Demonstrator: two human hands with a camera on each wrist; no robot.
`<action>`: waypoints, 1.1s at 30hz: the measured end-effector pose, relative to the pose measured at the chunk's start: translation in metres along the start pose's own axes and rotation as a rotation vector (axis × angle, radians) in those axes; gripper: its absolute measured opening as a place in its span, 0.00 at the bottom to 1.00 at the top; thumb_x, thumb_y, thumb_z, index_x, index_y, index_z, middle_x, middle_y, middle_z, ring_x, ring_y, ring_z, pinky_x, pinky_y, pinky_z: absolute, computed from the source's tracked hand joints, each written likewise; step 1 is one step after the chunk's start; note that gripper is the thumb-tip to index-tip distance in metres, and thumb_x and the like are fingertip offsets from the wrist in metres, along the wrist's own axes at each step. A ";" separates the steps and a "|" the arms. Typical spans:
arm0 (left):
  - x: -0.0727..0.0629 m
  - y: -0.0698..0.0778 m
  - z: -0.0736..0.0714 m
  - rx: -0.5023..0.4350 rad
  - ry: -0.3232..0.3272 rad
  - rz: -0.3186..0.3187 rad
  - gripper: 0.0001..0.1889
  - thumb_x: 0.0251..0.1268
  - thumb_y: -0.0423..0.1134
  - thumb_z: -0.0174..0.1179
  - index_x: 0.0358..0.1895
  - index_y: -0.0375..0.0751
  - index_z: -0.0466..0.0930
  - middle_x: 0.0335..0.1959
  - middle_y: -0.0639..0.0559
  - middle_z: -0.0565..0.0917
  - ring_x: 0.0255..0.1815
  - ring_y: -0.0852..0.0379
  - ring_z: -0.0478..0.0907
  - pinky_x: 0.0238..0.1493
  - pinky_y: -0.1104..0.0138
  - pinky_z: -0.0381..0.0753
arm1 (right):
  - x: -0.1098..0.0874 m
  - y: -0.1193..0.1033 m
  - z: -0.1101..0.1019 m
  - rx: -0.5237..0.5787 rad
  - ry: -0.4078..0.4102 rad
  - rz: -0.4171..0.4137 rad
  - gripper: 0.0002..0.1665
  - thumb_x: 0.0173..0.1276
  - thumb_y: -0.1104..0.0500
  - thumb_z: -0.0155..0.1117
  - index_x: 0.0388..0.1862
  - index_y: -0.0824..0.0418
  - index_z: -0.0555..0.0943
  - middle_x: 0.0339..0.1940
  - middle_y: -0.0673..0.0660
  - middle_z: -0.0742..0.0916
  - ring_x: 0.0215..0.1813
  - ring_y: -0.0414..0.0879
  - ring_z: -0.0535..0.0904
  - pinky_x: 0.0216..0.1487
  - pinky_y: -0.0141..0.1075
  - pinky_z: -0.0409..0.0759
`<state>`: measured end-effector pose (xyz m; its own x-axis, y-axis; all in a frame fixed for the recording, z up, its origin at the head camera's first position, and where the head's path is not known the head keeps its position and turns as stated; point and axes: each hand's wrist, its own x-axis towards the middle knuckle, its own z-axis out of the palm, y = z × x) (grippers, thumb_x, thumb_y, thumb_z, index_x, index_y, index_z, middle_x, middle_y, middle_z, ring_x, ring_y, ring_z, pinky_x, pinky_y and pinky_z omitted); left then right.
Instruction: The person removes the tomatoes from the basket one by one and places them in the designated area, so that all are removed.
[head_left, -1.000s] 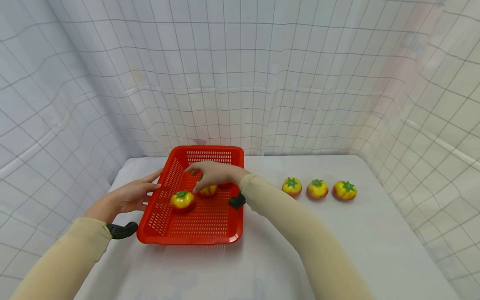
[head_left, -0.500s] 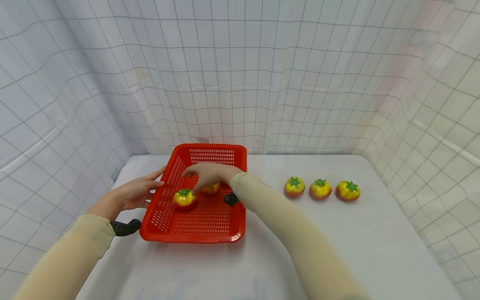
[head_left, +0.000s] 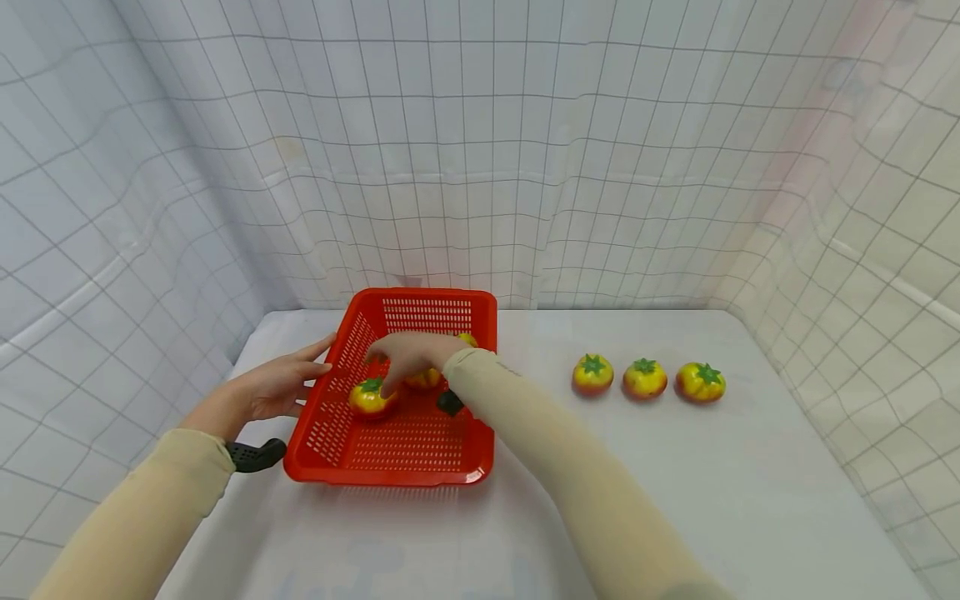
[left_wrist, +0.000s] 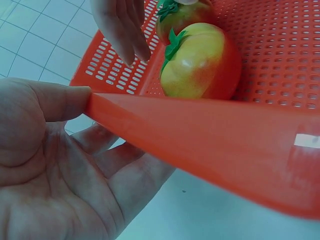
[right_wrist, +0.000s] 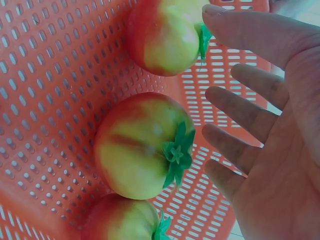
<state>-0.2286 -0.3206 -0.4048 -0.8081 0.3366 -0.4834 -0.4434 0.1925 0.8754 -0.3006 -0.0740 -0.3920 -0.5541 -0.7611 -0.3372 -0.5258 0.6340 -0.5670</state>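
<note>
My left hand (head_left: 277, 387) holds the left rim of a red perforated plastic basket (head_left: 390, 477), thumb on top of the rim and fingers underneath, as the left wrist view shows. Inside the basket, my right hand (head_left: 412, 352) hovers with spread, relaxed fingers over a row of three yellow-red tomatoes with green leafy tops. Its thumb overlaps the nearest-left tomato (head_left: 369, 402). In the right wrist view the middle tomato (right_wrist: 145, 145) lies beside the fingertips, not gripped. The rear tomato (head_left: 467, 339) is partly hidden behind the right wrist.
On the white table (head_left: 637, 483), right of the basket, three similar tomatoes stand in a row: a left one (head_left: 592, 375), a centre one (head_left: 644, 379) and a right one (head_left: 701, 382). Grid-patterned white curtains (head_left: 480, 167) enclose the back and sides.
My right hand has moved slightly left and nearer within the basket, uncovering part of the rear tomato. The left hand keeps its place on the rim; the whole view has shifted a little.
</note>
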 end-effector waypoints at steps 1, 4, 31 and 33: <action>0.000 0.000 0.000 0.000 0.002 0.000 0.38 0.85 0.42 0.43 0.82 0.68 0.26 0.81 0.31 0.49 0.67 0.34 0.73 0.58 0.42 0.80 | 0.001 0.000 0.001 -0.006 -0.002 0.002 0.41 0.62 0.50 0.78 0.74 0.48 0.74 0.70 0.47 0.78 0.64 0.39 0.70 0.68 0.44 0.72; 0.000 -0.001 0.000 -0.002 0.004 0.001 0.38 0.85 0.42 0.43 0.82 0.68 0.27 0.81 0.32 0.49 0.66 0.34 0.74 0.58 0.42 0.80 | 0.005 0.000 0.003 -0.033 -0.002 -0.003 0.40 0.63 0.50 0.77 0.74 0.50 0.74 0.70 0.47 0.78 0.65 0.39 0.70 0.69 0.42 0.71; 0.002 -0.002 0.000 -0.010 0.001 0.000 0.39 0.85 0.43 0.44 0.82 0.69 0.27 0.81 0.32 0.49 0.65 0.34 0.74 0.57 0.42 0.80 | 0.013 -0.005 0.018 -0.167 -0.012 0.034 0.30 0.60 0.47 0.79 0.62 0.45 0.81 0.49 0.38 0.82 0.52 0.38 0.74 0.65 0.38 0.70; 0.002 -0.002 0.000 -0.007 0.004 -0.002 0.39 0.85 0.43 0.44 0.82 0.69 0.27 0.81 0.32 0.49 0.65 0.34 0.74 0.57 0.42 0.80 | 0.015 -0.005 0.019 -0.180 -0.021 0.025 0.28 0.60 0.47 0.80 0.59 0.44 0.82 0.47 0.38 0.83 0.53 0.38 0.75 0.73 0.40 0.62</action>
<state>-0.2292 -0.3201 -0.4072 -0.8091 0.3323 -0.4848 -0.4475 0.1864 0.8746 -0.2939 -0.0910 -0.4078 -0.5554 -0.7465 -0.3664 -0.6204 0.6654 -0.4152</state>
